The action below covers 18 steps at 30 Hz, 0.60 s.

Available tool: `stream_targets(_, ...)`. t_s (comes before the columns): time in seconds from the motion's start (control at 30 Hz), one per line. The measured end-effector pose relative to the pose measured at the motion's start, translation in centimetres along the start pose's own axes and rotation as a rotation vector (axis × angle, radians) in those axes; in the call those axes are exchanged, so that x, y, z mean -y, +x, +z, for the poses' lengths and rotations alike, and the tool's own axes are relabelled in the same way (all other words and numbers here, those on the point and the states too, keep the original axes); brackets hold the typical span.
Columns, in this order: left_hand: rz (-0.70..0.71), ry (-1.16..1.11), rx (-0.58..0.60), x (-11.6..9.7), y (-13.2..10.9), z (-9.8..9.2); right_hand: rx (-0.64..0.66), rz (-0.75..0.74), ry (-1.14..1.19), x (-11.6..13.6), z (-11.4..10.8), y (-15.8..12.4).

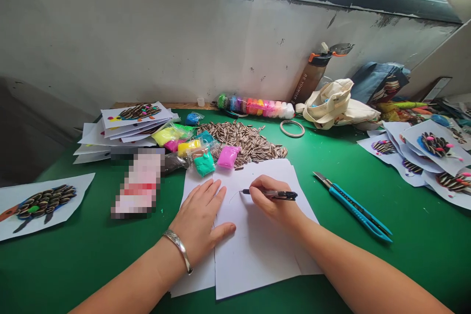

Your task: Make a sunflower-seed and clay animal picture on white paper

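My right hand (275, 202) is closed around a black pen (270, 194), its tip on a sheet of white paper (253, 255). A short curved line shows just left of the tip. Flat on the paper's left side lies my left hand (202, 221), fingers spread, with a silver bangle on its wrist. More paper sticks out under that hand. Beyond the sheet's top edge is a heap of striped sunflower seeds (243, 140). Small packets of coloured clay, one pink (228, 157) and one green (204, 163), touch the paper's top.
A blue utility knife (356, 208) with its blade out lies right of the paper. Seed-decorated cards are stacked at left (136, 113) and right (437, 144). A tape roll (292, 128), cloth bag (327, 103) and brown bottle (311, 78) stand towards the wall.
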<state>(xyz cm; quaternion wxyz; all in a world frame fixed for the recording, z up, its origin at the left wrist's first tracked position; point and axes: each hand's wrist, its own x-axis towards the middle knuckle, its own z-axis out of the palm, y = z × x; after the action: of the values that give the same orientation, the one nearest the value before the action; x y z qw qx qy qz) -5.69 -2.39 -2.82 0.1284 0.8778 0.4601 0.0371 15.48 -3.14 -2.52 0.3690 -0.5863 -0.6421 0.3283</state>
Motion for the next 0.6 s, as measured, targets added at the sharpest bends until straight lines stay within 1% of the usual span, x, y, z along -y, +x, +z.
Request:
stream_targets(0.23,0.009,-0.023,-0.03,0.0,0.0,0.0,-0.06,0.048,0.002,-0.4,-1.0,0.1)
stream_targets(0.37,-0.001,0.001,0.003,0.0,-0.1,0.0,-0.064,0.091,0.019,-0.6,-1.4,0.2)
stream_targets(0.6,-0.002,0.025,0.016,0.1,0.0,0.0,-0.105,0.091,0.007,-0.9,-2.1,0.6)
